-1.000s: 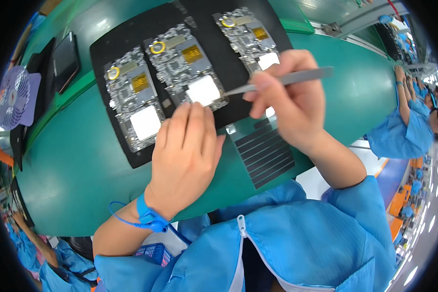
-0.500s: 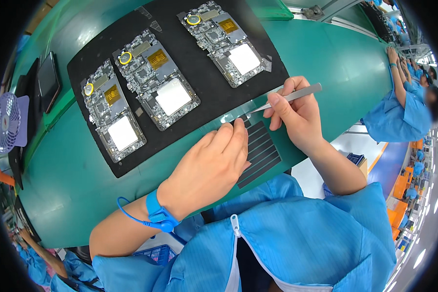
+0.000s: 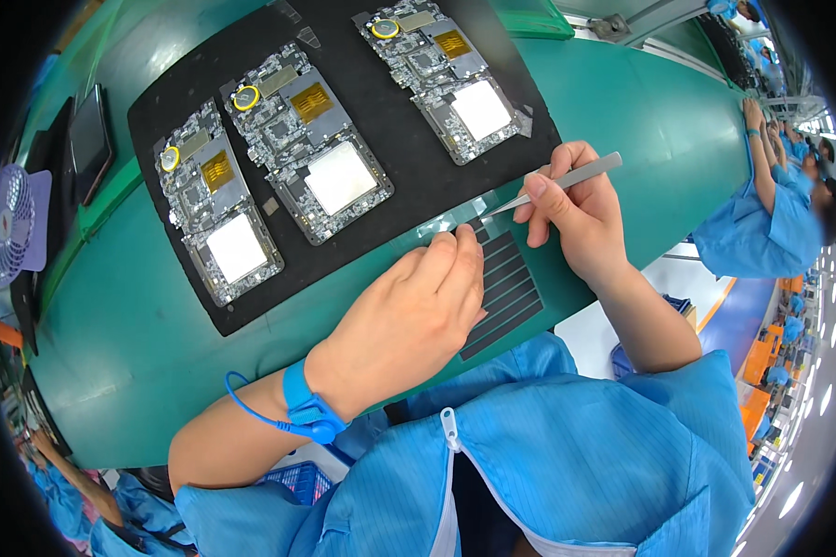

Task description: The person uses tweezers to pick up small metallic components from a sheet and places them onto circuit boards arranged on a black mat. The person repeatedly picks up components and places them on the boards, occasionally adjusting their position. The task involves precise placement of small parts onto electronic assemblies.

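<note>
My right hand [image 3: 581, 218] is closed around slim metal tweezers [image 3: 581, 174], whose points reach down-left to the top end of a clear sheet with several black adhesive strips [image 3: 506, 288]. My left hand [image 3: 399, 311] lies over the left side of this sheet. Its fingers are bent and pressed together, the fingertips meeting a small dark piece beside the tweezer points; what they hold is hidden. A shiny clear film [image 3: 448, 223] lies just beyond those fingertips. Three circuit boards, at the left [image 3: 218, 204], middle [image 3: 306, 139] and right [image 3: 446, 79], carry coin cells and white squares.
The boards lie on a black mat [image 3: 381, 209] on the green bench [image 3: 622, 102]. A purple fan [image 3: 14, 223] and a dark flat device [image 3: 90, 144] stand at the left. A blue wrist strap [image 3: 305, 404] with a cord is on my left wrist. Other people in blue work at both sides.
The whole view has shifted slightly. Both hands and the tweezers keep about the same place at the sheet's top end.
</note>
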### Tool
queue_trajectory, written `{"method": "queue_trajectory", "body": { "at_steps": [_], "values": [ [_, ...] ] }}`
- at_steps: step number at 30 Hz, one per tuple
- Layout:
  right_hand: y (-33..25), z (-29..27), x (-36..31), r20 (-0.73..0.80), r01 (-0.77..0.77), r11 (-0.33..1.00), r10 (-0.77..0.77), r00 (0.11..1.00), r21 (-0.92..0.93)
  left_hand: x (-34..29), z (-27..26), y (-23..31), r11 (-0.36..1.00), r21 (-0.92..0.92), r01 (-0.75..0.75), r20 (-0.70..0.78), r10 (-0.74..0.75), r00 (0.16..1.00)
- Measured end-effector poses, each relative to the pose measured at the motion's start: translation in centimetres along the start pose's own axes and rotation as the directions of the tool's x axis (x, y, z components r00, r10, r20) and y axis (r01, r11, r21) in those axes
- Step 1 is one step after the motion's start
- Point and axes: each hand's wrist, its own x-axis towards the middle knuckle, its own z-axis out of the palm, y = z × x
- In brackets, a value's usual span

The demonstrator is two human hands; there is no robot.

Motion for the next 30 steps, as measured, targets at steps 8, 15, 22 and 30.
{"method": "queue_trajectory", "body": {
  "at_steps": [8, 15, 22, 30],
  "values": [
    [0.2, -0.2, 0.0, 0.011, 0.028, 1.000, -0.027, 1.000, -0.015, -0.1, 0.1, 0.0, 1.000, 0.020, -0.003, 0.012, 0.003, 1.000],
    [0.3, -0.1, -0.2, -0.007, 0.077, 0.997, -0.077, 0.997, 0.023, 0.1, 0.1, 0.0, 1.000, 0.020, -0.016, 0.008, 0.016, 1.000],
    [-1.5, 1.7, 1.4, -0.093, 0.143, 0.943, -0.120, 0.988, 0.300, -1.5, -1.1, -0.2, 0.995, -0.092, 0.049, -0.129, -0.061, 0.990],
    [-3.1, 13.4, 4.1, 0.106, -0.010, 0.907, -0.038, 0.994, 0.421, -8.6, -4.8, -2.4, 0.716, 0.214, 0.665, -0.219, -0.628, 0.747]
  ]
}}
